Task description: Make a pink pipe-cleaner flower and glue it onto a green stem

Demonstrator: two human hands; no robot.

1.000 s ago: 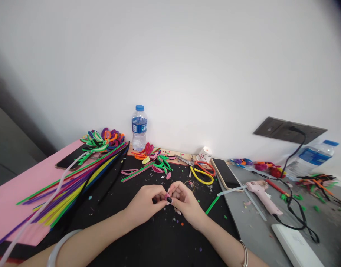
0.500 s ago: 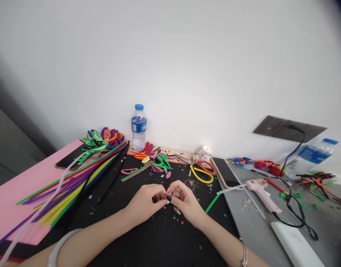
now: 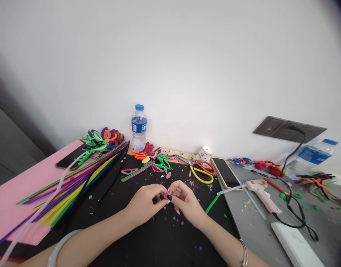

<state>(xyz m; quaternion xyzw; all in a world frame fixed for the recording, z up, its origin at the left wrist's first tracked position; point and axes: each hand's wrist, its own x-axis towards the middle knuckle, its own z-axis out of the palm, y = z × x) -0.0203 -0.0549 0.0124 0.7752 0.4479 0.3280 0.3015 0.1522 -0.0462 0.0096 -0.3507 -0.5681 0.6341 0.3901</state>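
A small pink-and-black fuzzy piece (image 3: 168, 196), seemingly bent pipe cleaner, is pinched between both hands over the black mat (image 3: 153, 244). My left hand (image 3: 146, 200) grips it from the left with thumb and forefinger closed. From the other side my right hand (image 3: 184, 202) holds it with thumb and bent fingers. The fingertips cover much of the piece. Beyond the hands lie green, pink and orange pipe cleaner shapes (image 3: 161, 163). Scissors (image 3: 202, 172) with yellow and red handles rest to their right.
On the left lie a pipe cleaner bundle (image 3: 72, 189) and a phone (image 3: 71, 157). A water bottle (image 3: 139, 128) stands by the wall. To the right are a second phone (image 3: 226, 172), a pink glue gun (image 3: 263, 196) with a black cord, and a white box-like object (image 3: 295, 241).
The pinched piece has turned very slightly between the fingertips. Both hands stay in nearly the same place, and nothing else has visibly moved.
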